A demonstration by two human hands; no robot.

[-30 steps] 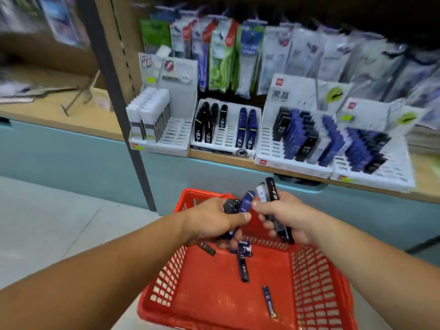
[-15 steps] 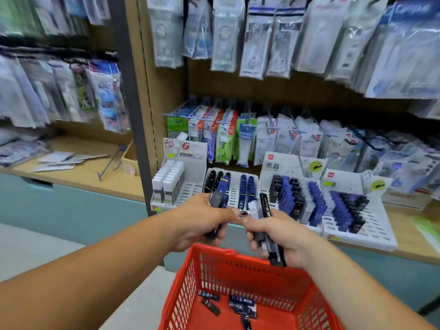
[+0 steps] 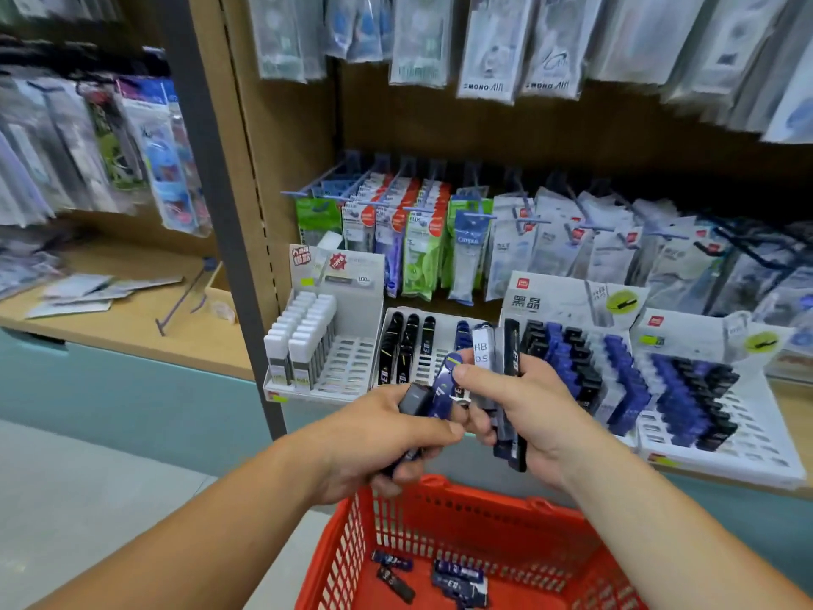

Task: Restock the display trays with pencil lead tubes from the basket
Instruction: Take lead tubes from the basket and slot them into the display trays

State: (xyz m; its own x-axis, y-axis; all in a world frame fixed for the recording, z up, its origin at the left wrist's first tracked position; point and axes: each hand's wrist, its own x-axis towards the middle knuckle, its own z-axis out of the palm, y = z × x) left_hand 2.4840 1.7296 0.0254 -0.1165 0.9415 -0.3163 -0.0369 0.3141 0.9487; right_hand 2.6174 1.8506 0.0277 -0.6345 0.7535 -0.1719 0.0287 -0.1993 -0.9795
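Basket (image 3: 484, 506): glossy red plastic with walls cut into a lattice of upright slots. It sits low, right under both hands.
Loose tubes (image 3: 459, 581): a few slim, flat-sided sticks in navy and black with pale print, lying flat on the basket floor.
Left hand (image 3: 374, 438): clenched round a small bunch. A navy tube (image 3: 441, 389) and a grey-capped tube (image 3: 415, 397) poke up past the thumb.
Right hand (image 3: 528, 402): grasping several held upright, a clear tube (image 3: 482, 350) printed HB 0.5 beside a shiny black tube (image 3: 512, 361). Its thumb sits at the navy tube's top end.
Display trays (image 3: 347, 372): white plastic, sloped and gridded with narrow slots. The left one holds white-capped sticks, the middle a few black and blue rows, and the two on the right hold dense blue and black ranks.
Shelf (image 3: 794, 411): pale wood-look board carrying the trays.
Hanging packets (image 3: 484, 46): clear, crinkly sleeves on hooks above.
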